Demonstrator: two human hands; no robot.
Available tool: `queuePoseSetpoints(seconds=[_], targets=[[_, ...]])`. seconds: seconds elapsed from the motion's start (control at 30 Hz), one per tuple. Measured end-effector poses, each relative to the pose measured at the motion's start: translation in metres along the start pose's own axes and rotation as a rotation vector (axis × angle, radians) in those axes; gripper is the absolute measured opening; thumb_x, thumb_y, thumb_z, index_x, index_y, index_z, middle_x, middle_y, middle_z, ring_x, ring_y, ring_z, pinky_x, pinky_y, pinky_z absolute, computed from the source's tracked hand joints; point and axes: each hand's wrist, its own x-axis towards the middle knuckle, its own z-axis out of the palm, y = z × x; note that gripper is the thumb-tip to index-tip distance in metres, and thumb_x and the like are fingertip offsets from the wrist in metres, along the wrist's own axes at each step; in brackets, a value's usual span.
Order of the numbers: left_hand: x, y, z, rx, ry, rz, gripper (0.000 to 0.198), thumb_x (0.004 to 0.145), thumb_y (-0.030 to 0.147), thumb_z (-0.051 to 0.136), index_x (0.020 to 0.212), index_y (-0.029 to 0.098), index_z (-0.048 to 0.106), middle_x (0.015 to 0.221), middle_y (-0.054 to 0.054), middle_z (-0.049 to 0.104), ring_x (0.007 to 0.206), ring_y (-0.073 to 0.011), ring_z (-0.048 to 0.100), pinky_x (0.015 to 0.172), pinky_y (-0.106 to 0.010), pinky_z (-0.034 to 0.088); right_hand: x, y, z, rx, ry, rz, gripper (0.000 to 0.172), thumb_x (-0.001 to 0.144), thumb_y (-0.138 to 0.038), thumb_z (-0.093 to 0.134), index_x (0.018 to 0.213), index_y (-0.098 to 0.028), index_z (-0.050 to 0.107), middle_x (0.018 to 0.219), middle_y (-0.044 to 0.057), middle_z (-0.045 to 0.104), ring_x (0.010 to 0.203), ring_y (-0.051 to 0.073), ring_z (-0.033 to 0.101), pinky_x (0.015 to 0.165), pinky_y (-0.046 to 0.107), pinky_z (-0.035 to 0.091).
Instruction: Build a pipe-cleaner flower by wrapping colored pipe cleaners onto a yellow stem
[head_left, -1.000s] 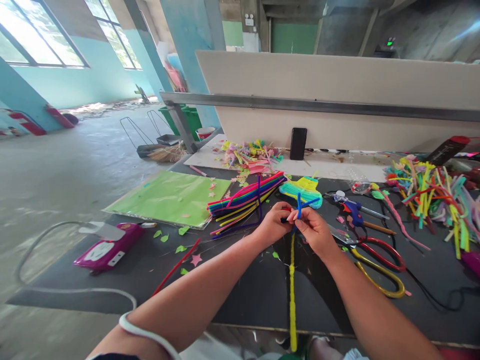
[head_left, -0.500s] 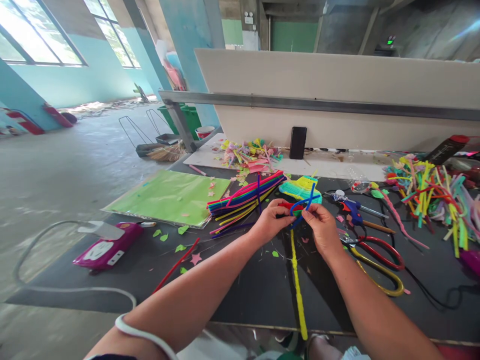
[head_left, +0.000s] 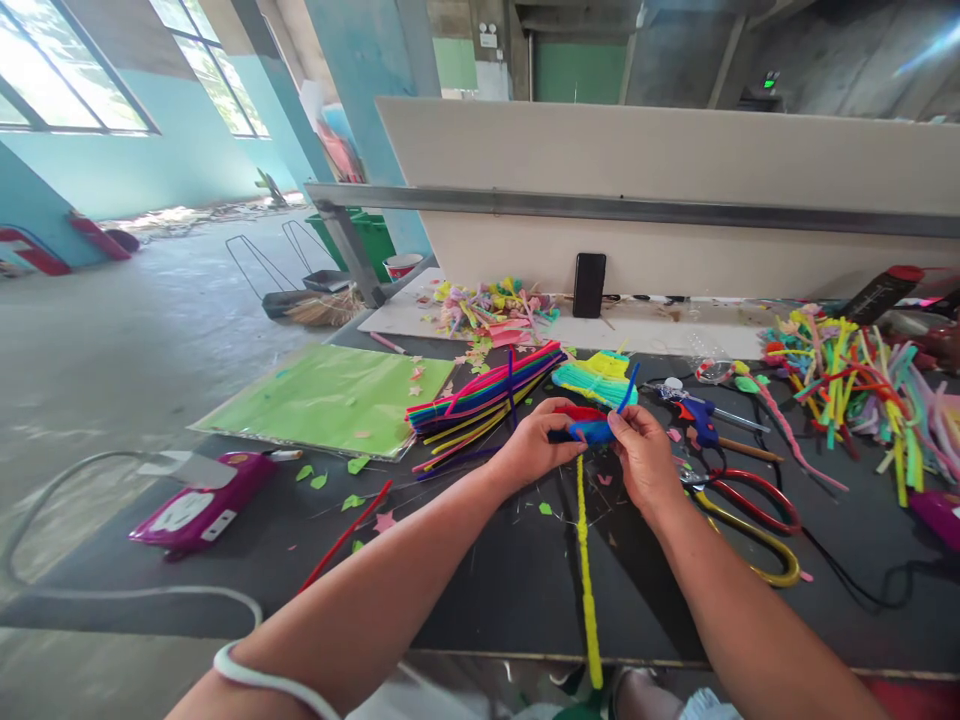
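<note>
Between my hands is a small craft piece of blue pipe cleaners (head_left: 595, 432) with some red at its top edge. My left hand (head_left: 546, 440) pinches its left side, fingers curled. On the right, my right hand (head_left: 642, 450) is closed on a blue strand whose free end sticks up past the thumb. A long yellow pipe cleaner stem (head_left: 586, 570) runs from under the piece toward the table's front edge; whether it is joined on is hidden. Just behind lie a bundle of coloured pipe cleaners (head_left: 480, 400) and a yellow and turquoise pipe cleaner bundle (head_left: 596, 380).
Scissors (head_left: 757, 520) and a blue glue gun (head_left: 701, 420) lie right of my hands. Farther right is a pipe cleaner heap (head_left: 832, 380). A green sheet (head_left: 330, 400), a purple device (head_left: 202, 500) with a white cable, and a red pipe cleaner (head_left: 345, 535) lie left. A phone (head_left: 589, 285) stands behind.
The blue strands that stood up crossed in a loop are now drawn down across the piece, with one end still upright at my right hand. The view has shifted slightly.
</note>
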Motion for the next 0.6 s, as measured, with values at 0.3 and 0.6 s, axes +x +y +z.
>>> queuePoseSetpoints(seconds=[0.3,0.6], targets=[[-0.0004,0.004,-0.0032,-0.03,0.035,0.04,0.016,0.076,0.029,0.07,0.085,0.016,0.071,0.113,-0.011,0.056,0.107,-0.0214,0.056,0.096,-0.035,0.043,-0.0067,-0.0041,0.0024,-0.029,-0.261,0.304,0.042,0.064,-0.04,0.079,0.099,-0.022,0.064,0.079,0.001,0.067,0.062,0.015,0.059,0.056,0.028,0.048],[0.0,0.0022,-0.0052,-0.05,0.087,0.048,0.017,0.073,0.023,0.074,0.086,0.017,0.067,0.127,-0.011,0.047,0.122,-0.0238,0.047,0.105,-0.037,0.037,-0.01,-0.0112,0.0031,0.025,-0.154,0.319,0.034,0.056,-0.036,0.083,0.082,-0.018,0.069,0.063,-0.002,0.063,0.053,0.012,0.056,0.052,0.027,0.049]])
